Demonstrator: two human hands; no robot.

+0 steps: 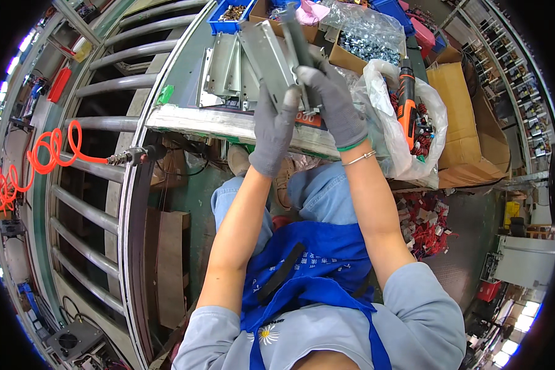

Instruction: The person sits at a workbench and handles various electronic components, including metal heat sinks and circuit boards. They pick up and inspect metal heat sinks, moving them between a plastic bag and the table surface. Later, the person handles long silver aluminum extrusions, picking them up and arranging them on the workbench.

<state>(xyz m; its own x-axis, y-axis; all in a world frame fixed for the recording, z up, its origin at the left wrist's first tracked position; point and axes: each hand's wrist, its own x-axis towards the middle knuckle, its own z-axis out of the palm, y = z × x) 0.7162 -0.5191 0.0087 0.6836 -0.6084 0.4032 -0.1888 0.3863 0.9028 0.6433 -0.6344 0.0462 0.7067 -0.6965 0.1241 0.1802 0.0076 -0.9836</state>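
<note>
Both my hands wear grey gloves and are raised over the near edge of the workbench (pixel 197 122). My left hand (pixel 274 126) is closed on a bent sheet-metal bracket (pixel 264 58), silvery and long, with small holes. In my right hand (pixel 337 102) is a second, darker metal bracket (pixel 297 42), tilted beside the first; the two look close together or touching. My fingers partly hide the lower ends of both pieces. Just behind my left hand, more metal brackets (pixel 222 71) lie piled on the bench.
An orange-black power screwdriver (pixel 407 102) stands in a plastic-lined container (pixel 376 92) with wired parts, right of my hands. Small metal parts (pixel 367 50) fill a box behind. Left are a roller conveyor (pixel 92 206) and a coiled red air hose (pixel 49 151). A cardboard box (pixel 468 117) sits far right.
</note>
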